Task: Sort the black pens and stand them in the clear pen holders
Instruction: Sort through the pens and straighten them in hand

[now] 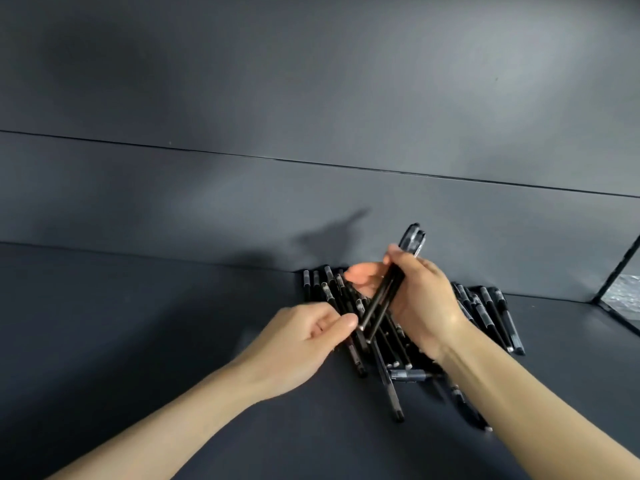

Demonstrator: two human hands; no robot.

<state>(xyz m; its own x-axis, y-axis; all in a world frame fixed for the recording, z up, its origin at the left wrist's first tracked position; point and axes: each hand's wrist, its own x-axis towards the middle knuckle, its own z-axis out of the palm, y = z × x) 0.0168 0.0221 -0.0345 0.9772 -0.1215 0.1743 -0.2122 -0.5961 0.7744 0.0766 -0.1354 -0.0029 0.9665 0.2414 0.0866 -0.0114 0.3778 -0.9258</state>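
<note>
Your right hand [420,299] clamps a tilted bundle of slim black pens [388,292]; your left hand [304,341] pinches its lower tips.

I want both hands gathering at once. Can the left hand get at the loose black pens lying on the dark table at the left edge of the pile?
Probably yes. The left hand hangs at the loose black pens, nothing between; the right hand holds its bundle higher.
</note>
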